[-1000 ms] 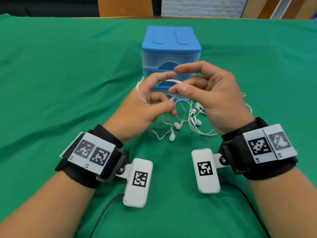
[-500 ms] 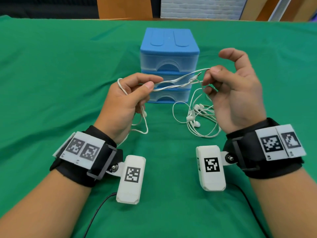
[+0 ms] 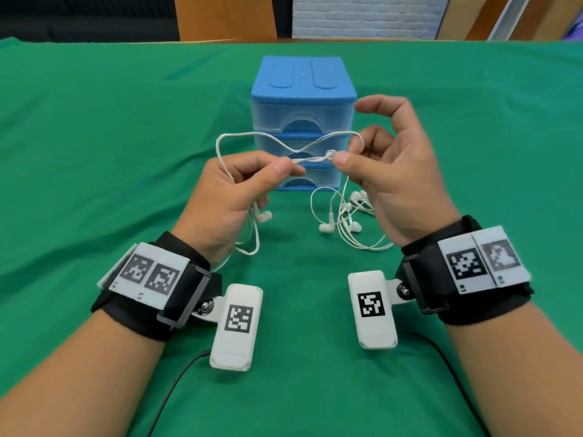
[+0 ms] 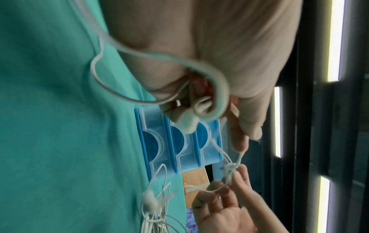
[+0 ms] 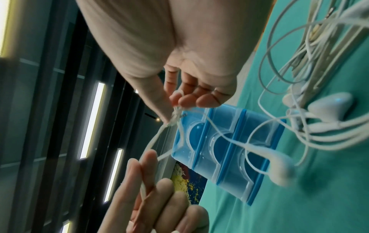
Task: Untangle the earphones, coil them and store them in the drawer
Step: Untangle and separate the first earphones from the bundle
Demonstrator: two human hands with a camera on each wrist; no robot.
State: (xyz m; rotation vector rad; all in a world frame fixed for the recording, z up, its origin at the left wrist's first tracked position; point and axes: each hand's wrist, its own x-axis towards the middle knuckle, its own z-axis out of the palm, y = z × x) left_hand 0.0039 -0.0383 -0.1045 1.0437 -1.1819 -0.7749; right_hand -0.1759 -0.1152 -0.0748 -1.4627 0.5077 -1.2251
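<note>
A white earphone cable (image 3: 296, 149) stretches in crossed loops between both hands, just in front of the blue three-drawer box (image 3: 303, 121). My left hand (image 3: 233, 187) pinches one end of the cable between thumb and forefinger, with a loop over its back and an earbud (image 3: 263, 216) hanging below it. My right hand (image 3: 388, 175) pinches the cable at a small white knot (image 3: 329, 155); its index finger is raised. In the left wrist view an earbud (image 4: 188, 123) hangs by the fingers. All drawers look closed.
A tangle of more white earphones (image 3: 350, 216) lies on the green cloth (image 3: 126, 152) under my right hand, also large in the right wrist view as a heap of earphones (image 5: 323, 110). A black wire (image 3: 176, 383) runs off my left wrist.
Both hands drew apart with the cable, then came back toward each other. The cable now forms a crossed loop between them, and my right hand has lowered to the knot.
</note>
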